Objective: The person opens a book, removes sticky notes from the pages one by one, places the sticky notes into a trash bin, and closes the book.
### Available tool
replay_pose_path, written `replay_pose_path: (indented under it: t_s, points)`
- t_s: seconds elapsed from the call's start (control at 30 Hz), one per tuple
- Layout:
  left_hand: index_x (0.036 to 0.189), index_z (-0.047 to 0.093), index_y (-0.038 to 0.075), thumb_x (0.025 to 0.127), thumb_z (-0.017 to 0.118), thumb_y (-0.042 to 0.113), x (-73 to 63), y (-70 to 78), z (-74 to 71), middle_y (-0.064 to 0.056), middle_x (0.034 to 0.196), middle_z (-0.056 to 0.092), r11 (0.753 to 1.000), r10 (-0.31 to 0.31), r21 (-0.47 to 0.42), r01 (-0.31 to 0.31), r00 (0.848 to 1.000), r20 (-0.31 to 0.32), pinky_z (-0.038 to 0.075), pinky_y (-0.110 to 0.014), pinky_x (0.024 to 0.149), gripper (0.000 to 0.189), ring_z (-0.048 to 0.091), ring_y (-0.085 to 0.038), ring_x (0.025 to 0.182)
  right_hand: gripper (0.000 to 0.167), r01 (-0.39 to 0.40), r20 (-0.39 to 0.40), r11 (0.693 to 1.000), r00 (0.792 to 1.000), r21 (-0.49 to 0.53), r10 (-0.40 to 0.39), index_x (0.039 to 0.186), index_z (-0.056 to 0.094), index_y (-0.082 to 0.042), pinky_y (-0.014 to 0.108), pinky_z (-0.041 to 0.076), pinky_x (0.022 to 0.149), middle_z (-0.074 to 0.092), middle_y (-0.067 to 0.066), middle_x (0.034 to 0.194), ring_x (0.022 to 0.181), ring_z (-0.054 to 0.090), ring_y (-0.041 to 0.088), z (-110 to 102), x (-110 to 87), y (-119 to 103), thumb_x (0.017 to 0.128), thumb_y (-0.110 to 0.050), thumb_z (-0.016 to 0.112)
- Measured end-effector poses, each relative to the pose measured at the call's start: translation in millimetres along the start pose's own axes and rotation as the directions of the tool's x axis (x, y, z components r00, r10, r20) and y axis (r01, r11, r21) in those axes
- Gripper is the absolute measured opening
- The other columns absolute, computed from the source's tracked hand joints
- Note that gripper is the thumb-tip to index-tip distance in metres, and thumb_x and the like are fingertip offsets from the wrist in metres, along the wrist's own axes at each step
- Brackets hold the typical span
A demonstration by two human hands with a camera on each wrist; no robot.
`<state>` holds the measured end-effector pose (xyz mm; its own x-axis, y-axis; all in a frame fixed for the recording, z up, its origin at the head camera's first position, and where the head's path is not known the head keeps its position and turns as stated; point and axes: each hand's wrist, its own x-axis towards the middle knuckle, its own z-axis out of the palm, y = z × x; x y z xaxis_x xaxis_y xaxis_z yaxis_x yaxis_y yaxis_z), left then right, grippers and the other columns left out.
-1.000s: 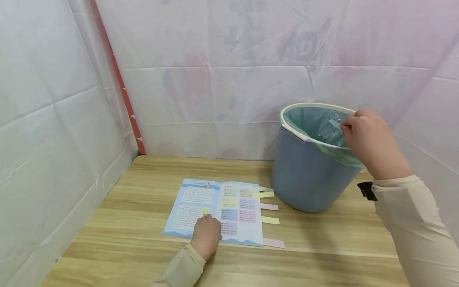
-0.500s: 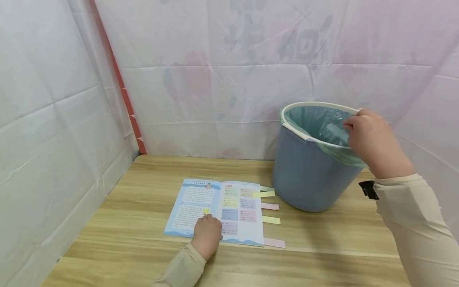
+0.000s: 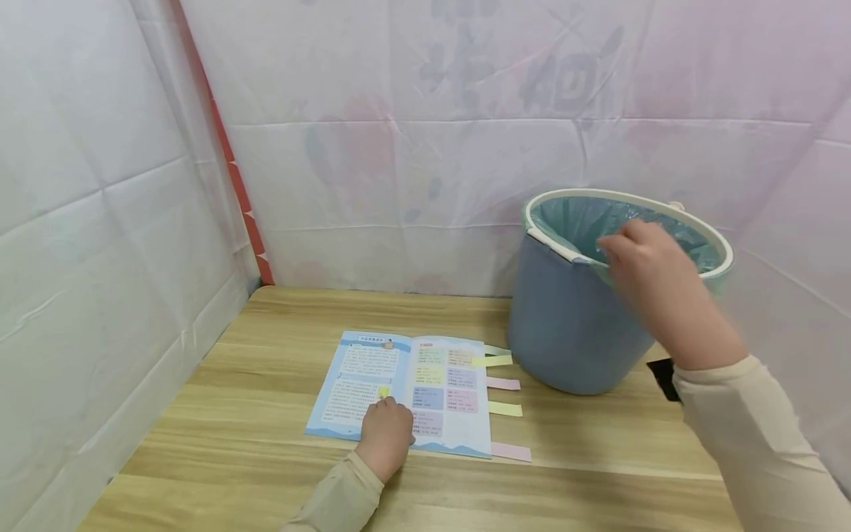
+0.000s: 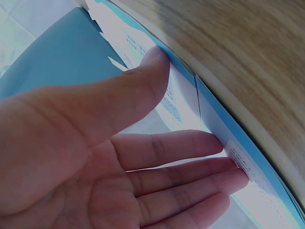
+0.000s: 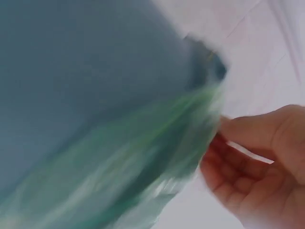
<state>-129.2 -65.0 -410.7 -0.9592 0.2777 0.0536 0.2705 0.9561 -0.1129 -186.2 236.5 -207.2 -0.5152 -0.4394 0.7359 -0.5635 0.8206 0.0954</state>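
An open booklet (image 3: pixel 368 369) lies on the wooden table, and my left hand (image 3: pixel 385 434) rests on its lower part near the fold. In the left wrist view the fingers (image 4: pixel 171 150) are mostly straight, their tips on the page. My right hand (image 3: pixel 654 284) is above the near rim of a blue bin (image 3: pixel 572 332), which has a green plastic liner (image 3: pixel 565 218). Its fingers are curled with the thumb against them, and no strip shows in them. In the right wrist view the liner's edge hides the fingertips.
Yellow, pink and pale green paper tabs (image 3: pixel 503 383) stick out past the booklet's right edge. A small yellow piece (image 3: pixel 383 391) sits on the left page. White printed sheeting (image 3: pixel 319 177) encloses the table (image 3: pixel 266 488) at the back and sides.
The pale blue strip earlier at my right fingertips dropped into the bin and is out of sight. My right hand has moved left and nearer. The left hand stays in place.
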Motion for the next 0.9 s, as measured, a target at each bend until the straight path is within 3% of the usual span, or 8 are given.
replay_pose_path:
  t_s: [0.13,0.27,0.37,0.43,0.6,0.73,0.9]
  points:
    - [0.082,0.068,0.001,0.073,0.081,0.038,-0.4,0.8,1.5,-0.009,0.075,0.060,1.000,0.003,-0.001,-0.003,1.000,-0.008,0.051,-0.032,0.075,0.040,0.060,-0.021,0.075,0.029,0.181,-0.050,0.981,0.983,0.064,-0.178,0.093,0.067,0.010,0.042,0.047,0.066,0.057,0.019,0.085,0.076,0.054,0.036,17,-5.7,-23,0.070,0.027,0.063]
    - [0.080,0.068,0.001,0.072,0.081,0.040,-1.2,1.3,3.0,-0.009,0.075,0.060,1.000,0.005,0.012,-0.005,1.000,-0.018,0.051,-0.031,0.074,0.042,0.060,-0.021,0.074,0.034,0.252,0.007,0.959,0.967,0.130,-0.255,0.095,0.066,0.009,0.038,0.047,0.065,0.058,0.016,0.088,0.077,0.054,0.031,49,-22.0,-38,0.066,0.027,0.064]
    - [0.081,0.070,0.002,0.072,0.081,0.040,-1.0,1.2,3.5,-0.008,0.075,0.061,1.000,0.003,0.020,-0.002,1.000,-0.011,0.051,-0.031,0.074,0.041,0.060,-0.021,0.074,0.027,0.218,0.134,0.961,0.961,0.168,-0.241,0.090,0.067,0.005,0.035,0.047,0.063,0.057,0.011,0.086,0.076,0.054,0.025,83,-38.4,-46,0.069,0.022,0.067]
    - [0.082,0.071,0.002,0.072,0.081,0.041,-0.7,1.1,3.0,-0.008,0.075,0.061,1.000,-0.001,0.020,0.001,1.000,-0.005,0.050,-0.031,0.074,0.041,0.060,-0.020,0.074,0.022,0.168,0.251,0.971,0.946,0.168,-0.207,0.087,0.067,0.002,0.033,0.048,0.063,0.057,0.008,0.084,0.075,0.054,0.022,108,-50.0,-49,0.071,0.017,0.070]
    - [0.080,0.072,0.003,0.069,0.083,0.042,-0.9,1.2,1.2,-0.007,0.070,0.059,1.000,-0.012,0.025,0.012,1.000,0.001,0.051,-0.031,0.073,0.042,0.060,-0.020,0.070,0.018,0.070,0.485,0.990,0.866,0.126,-0.123,0.086,0.068,0.000,0.029,0.051,0.064,0.058,0.006,0.082,0.076,0.057,0.021,164,-76.9,-53,0.072,0.005,0.079]
    - [0.082,0.072,0.002,0.068,0.084,0.040,-1.3,2.2,0.8,-0.007,0.070,0.058,1.000,-0.026,0.000,0.026,0.999,0.032,0.052,-0.032,0.073,0.042,0.060,-0.020,0.069,0.020,0.068,0.549,0.994,0.830,0.084,-0.103,0.087,0.067,0.002,0.030,0.050,0.063,0.056,0.008,0.079,0.072,0.056,0.021,187,-91.6,-53,0.071,0.003,0.080]
    - [0.082,0.072,0.002,0.067,0.085,0.038,-1.7,3.3,0.9,-0.008,0.071,0.058,0.999,-0.030,-0.029,0.031,0.999,0.033,0.052,-0.033,0.071,0.042,0.060,-0.021,0.069,0.022,0.094,0.538,0.995,0.837,0.043,-0.102,0.088,0.067,0.003,0.032,0.049,0.063,0.057,0.008,0.078,0.070,0.055,0.021,196,-98.6,-53,0.071,0.003,0.081]
